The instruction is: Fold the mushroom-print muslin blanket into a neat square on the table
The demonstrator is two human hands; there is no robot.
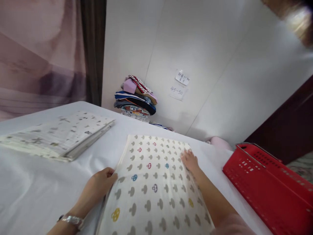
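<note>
A cream cloth printed with grey and coloured mushrooms point(156, 178) reaches nearly to the far edge of the white-covered table point(49, 189); the left hand point(104, 182) pinches its left side, the right hand point(190, 160) lies spread on its right. Above that edge, handwritten white paper point(177, 92) reads "45-50".

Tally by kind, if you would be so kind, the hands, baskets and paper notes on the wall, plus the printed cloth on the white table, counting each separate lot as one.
Hands: 2 (left hand, right hand)
Printed cloth lots: 2 (mushroom-print cloth, cloth at the left)
Baskets: 1 (red basket)
Wall notes: 2 (upper note, lower note)
Total: 7
</note>
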